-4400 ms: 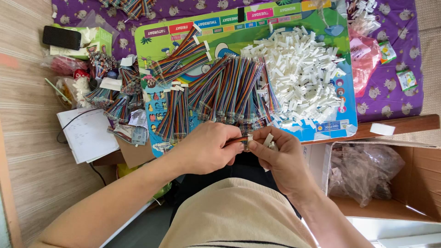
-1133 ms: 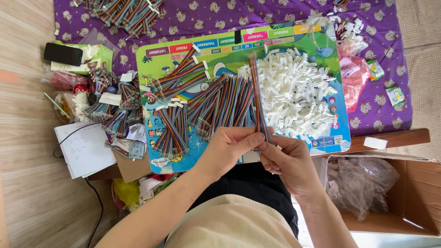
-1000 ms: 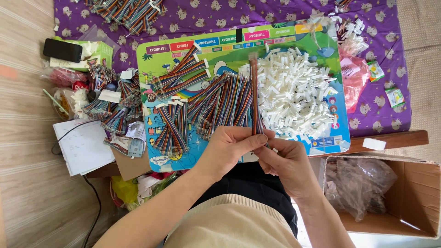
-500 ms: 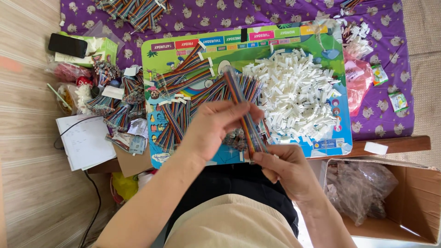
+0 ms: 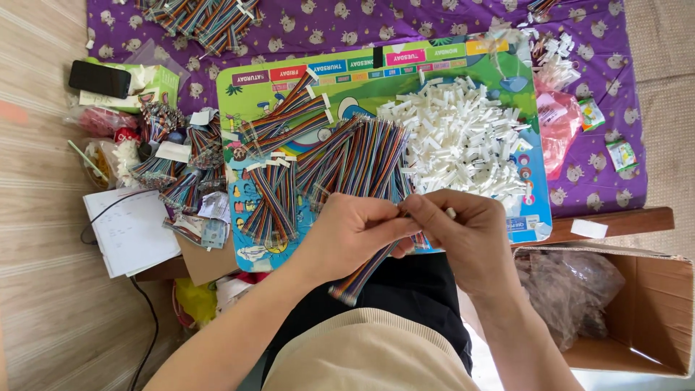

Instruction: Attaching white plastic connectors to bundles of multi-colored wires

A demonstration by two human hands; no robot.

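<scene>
While both sets of fingertips are pinched together on the top end of that rainbow ribbon cable (image 5: pixel 365 271), with the left hand (image 5: pixel 352 230) and right hand (image 5: pixel 463 233) meeting just near of the board, I'd say keep the grip tight and close to the tip so the wires don't splay. Its loose end hangs down over the lap. Just beyond sit the white connector pile (image 5: pixel 463 141) to the right and more cable bundles (image 5: pixel 355 159) on the colourful board (image 5: pixel 499 61).
</scene>
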